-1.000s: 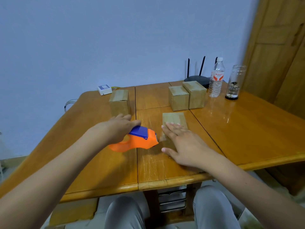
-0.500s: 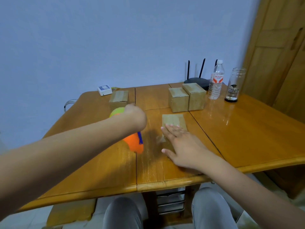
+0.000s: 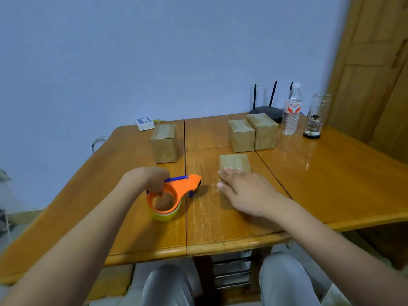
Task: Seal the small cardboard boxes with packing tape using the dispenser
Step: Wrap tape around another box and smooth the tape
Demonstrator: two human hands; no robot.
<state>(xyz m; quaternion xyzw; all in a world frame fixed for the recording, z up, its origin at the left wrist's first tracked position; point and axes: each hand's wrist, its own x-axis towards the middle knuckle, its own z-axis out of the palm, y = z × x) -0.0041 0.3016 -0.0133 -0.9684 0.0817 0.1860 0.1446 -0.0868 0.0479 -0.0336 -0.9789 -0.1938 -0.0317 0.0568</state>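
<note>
A: Which step is being worked here?

B: The left hand point(image 3: 148, 181) is gripping the orange tape dispenser point(image 3: 174, 194), fingers curled round its ring, with the yellowish roll sitting on the wooden table point(image 3: 331, 184) just left of the nearest box point(image 3: 234, 165). The right hand point(image 3: 245, 191) is lying flat, fingers straight, pressing down on that box's top. I'm reading it as the pause beside the box, either just ahead of a strip or just after one; whether tape is lying on that lid, I cannot tell.

A: And what is the next move asking for?

B: Probably lifting the dispenser's nose onto the lid seam while the flat hand is keeping the box from sliding on the glossy wood.

A: What else is sitting around?

B: One box point(image 3: 164, 143) is standing farther back on the left, two boxes point(image 3: 252, 134) touching each other at the back right. Behind them are a black router point(image 3: 266, 110), a water bottle point(image 3: 291, 111) and a glass jar point(image 3: 316, 117), with a small white device point(image 3: 144, 123) near the pale blue wall and a wooden door on the right
</note>
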